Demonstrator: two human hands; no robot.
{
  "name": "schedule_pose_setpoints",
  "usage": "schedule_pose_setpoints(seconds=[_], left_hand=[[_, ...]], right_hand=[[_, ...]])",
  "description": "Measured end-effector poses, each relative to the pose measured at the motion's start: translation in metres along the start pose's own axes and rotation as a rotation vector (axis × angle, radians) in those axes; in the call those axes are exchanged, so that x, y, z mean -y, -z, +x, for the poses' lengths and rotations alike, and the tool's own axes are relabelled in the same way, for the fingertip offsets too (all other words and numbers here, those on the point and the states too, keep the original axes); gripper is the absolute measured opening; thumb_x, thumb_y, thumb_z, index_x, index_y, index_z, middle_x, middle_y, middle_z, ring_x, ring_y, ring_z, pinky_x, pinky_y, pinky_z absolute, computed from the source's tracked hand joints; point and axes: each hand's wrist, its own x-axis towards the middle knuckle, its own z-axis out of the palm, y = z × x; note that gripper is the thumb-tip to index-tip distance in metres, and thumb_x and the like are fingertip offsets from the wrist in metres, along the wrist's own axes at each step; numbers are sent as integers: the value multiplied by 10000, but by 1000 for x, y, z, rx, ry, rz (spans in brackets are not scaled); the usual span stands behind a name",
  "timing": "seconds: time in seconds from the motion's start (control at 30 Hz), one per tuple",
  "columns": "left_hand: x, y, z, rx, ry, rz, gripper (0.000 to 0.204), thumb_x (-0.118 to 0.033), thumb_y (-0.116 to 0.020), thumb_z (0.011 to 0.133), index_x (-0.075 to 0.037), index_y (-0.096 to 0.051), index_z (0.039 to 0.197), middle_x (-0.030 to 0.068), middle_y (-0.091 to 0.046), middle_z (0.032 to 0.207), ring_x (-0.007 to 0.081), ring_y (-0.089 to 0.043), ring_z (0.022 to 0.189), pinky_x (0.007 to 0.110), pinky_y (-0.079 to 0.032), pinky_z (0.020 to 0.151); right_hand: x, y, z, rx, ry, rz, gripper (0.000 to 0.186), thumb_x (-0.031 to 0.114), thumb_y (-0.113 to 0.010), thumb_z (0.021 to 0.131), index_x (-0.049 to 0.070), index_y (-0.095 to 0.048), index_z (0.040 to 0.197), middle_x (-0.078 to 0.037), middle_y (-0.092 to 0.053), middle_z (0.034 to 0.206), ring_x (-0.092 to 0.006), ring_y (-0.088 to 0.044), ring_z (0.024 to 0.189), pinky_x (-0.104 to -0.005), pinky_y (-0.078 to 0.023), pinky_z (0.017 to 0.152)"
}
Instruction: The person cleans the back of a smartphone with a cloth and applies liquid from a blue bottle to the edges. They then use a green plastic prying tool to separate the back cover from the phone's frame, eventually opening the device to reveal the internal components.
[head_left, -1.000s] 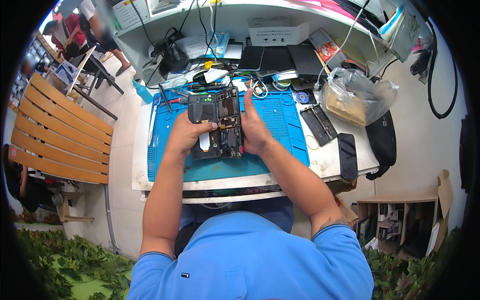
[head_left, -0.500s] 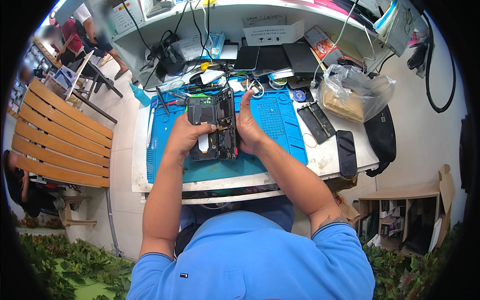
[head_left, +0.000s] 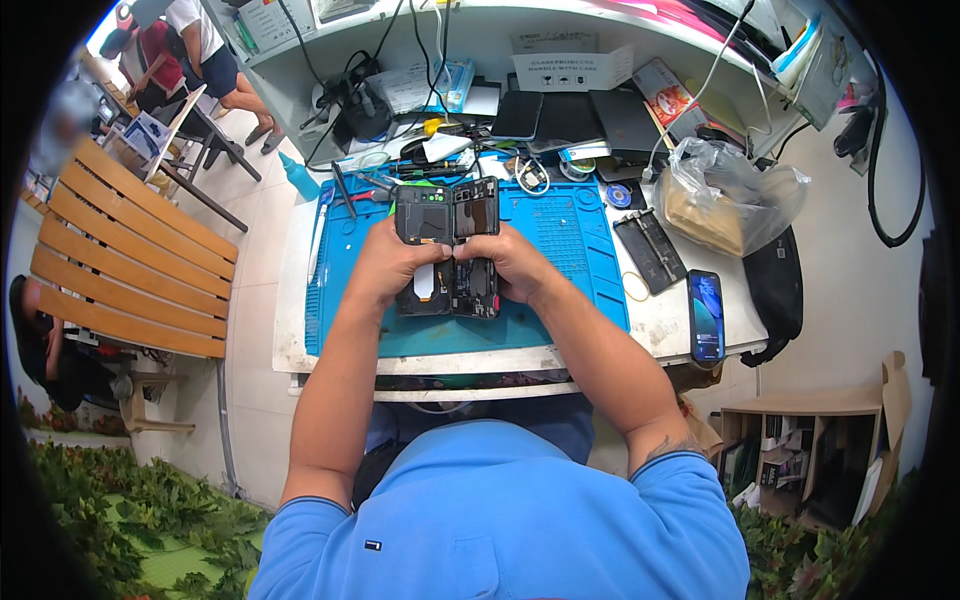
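Both my hands hold an opened-up smartphone (head_left: 425, 217) above the blue work mat (head_left: 400, 341). It is spread like a book, its two dark halves side by side with inner parts showing. My left hand (head_left: 385, 262) grips the left half by its outer edge, the thumb lying across the inside near a pale patch. Around the right half is my right hand (head_left: 516, 262), its thumb reaching inward too. The two thumb tips nearly meet at the middle seam; what lies under them is hidden. Fingers behind the phone are out of sight.
Right of the mat lie a dark phone part (head_left: 650, 250), a lit smartphone (head_left: 706, 318) and a clear plastic bag (head_left: 720, 200) with a brown package. Tools, cables and dark devices crowd the back. A blue bottle (head_left: 298, 176) stands left; a slatted wooden bench (head_left: 140, 262) is beyond.
My right hand has gone from flat against the phone's right side to gripping it, thumb laid over the inside. The halves look more evenly spread. The right-hand smartphone's screen has lit up.
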Motion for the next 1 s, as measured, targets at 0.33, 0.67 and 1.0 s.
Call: schedule_pose_setpoints(seconds=[0.33,0.67,1.0], left_hand=[[1,1,1,-24,-70,78,429,-18,-860,728,-8,-698,1125,70,-763,1022,154,-728,879,323,-591,837],[6,5,3,-27,-80,126,398,-34,-860,733,-17,-716,1104,69,-774,1010,141,-731,869,309,-591,825],[5,5,2,-15,-71,103,380,-7,-848,745,-14,-722,1104,75,-787,1001,147,-745,860,318,-599,808]], right_hand=[[-1,3,1,-87,32,-150,340,-26,-630,825,-40,-676,1162,-149,-731,1092,-238,-732,958,-398,-603,866],[-7,0,3,-124,74,-90,294,-35,-611,811,-48,-708,1088,-131,-739,993,-227,-726,846,-370,-598,772],[-6,0,4,-129,65,-100,388,-45,-602,804,-61,-676,1185,-135,-726,1042,-224,-717,907,-359,-591,822]])
